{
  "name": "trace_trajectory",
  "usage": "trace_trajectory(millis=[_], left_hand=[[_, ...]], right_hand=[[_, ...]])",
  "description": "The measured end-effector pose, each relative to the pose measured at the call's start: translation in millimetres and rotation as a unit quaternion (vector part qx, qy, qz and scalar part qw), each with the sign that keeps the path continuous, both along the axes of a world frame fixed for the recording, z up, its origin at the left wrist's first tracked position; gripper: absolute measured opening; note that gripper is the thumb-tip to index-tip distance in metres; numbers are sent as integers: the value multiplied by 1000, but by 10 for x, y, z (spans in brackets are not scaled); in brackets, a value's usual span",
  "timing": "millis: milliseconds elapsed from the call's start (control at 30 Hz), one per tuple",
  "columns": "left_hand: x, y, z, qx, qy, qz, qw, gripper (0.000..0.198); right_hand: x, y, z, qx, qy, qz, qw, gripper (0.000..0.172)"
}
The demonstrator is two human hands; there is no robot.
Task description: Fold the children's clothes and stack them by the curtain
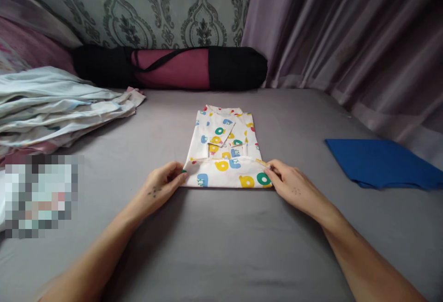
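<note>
A white shirt (pixel 228 129) with a blue, yellow, green and red print lies on the grey sheet in front of me. Its sides and sleeves are folded inward, with the collar at the far end. The near end is turned up into a band across the front. My left hand (pixel 168 179) pinches the left corner of that band between thumb and fingers. At the right corner, my right hand (pixel 285 177) grips the fabric the same way. Both hands rest low, close to the sheet.
A black and maroon roll-shaped bag (pixel 173 69) lies along the patterned wall. Rumpled light cloth (pixel 58 103) is heaped at the left, near a blurred-out patch. A folded blue cloth (pixel 380 163) lies at the right. Purple curtains (pixel 332 25) hang at the back right.
</note>
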State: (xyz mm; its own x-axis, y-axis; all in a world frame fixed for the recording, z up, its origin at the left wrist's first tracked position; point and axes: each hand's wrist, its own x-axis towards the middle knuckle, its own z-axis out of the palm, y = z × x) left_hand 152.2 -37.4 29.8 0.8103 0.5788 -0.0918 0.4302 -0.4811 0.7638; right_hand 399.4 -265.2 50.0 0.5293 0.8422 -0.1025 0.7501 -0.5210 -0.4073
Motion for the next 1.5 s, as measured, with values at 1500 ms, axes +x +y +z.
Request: trace_trajectory(millis=[1500], left_hand=[[117,-213,-119,316,50,-247,915,51]], right_hand=[[-381,260,-176,-2,-52,309,950,54]])
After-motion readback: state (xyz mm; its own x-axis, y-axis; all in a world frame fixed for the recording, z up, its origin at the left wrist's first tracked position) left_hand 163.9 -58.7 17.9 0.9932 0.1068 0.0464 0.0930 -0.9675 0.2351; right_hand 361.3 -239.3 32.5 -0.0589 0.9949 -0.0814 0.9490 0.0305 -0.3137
